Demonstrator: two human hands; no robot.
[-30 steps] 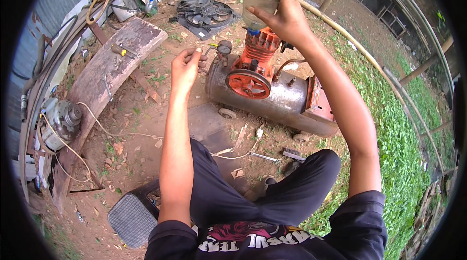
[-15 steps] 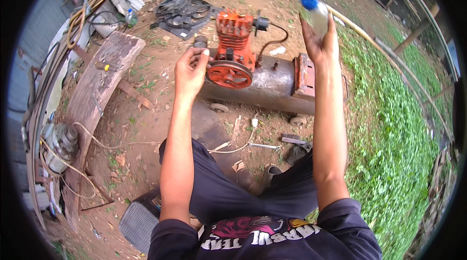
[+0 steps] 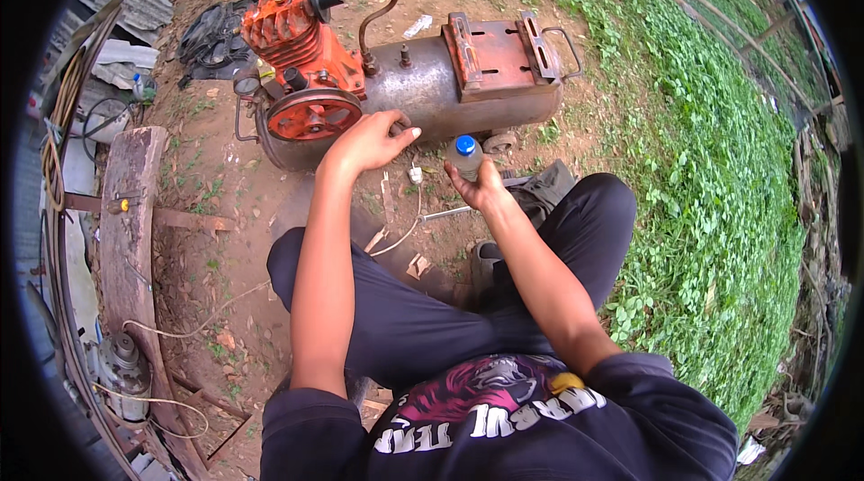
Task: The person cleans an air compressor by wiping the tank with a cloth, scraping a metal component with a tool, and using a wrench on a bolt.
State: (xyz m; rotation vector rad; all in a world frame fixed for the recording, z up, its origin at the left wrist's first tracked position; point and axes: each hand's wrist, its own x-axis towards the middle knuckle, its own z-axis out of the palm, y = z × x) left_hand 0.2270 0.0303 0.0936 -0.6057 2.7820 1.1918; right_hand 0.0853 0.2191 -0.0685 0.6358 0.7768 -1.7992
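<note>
In my right hand (image 3: 484, 186) is a clear plastic bottle (image 3: 462, 157) with a blue cap, held upright above my knees. My left hand (image 3: 373, 141) hovers at the near side of the compressor's red spoked pulley wheel (image 3: 315, 118), its fingers curled in toward the thumb. Whatever those fingers may hold is hidden. Behind both hands lies the air compressor: an orange-red finned pump (image 3: 286, 31) stands on a worn grey-brown tank (image 3: 414, 71), and a curved pipe (image 3: 382, 8) runs down from the pump. A red slotted mounting plate (image 3: 499, 56) tops the tank's right part.
On the left, a weathered plank (image 3: 130, 211) carries a yellow-handled screwdriver (image 3: 121, 206). A grey motor-like part (image 3: 124, 368) with a pale cord sits near its lower end. A wrench (image 3: 445, 214) and white plug (image 3: 415, 175) lie before me. Black sheeting (image 3: 211, 40) lies beyond; grass (image 3: 711, 184) grows right.
My right hand has brought the bottle down from high on the right to just above my knees. The left hand is now closer to the bottle, and the view has shifted toward the right.
</note>
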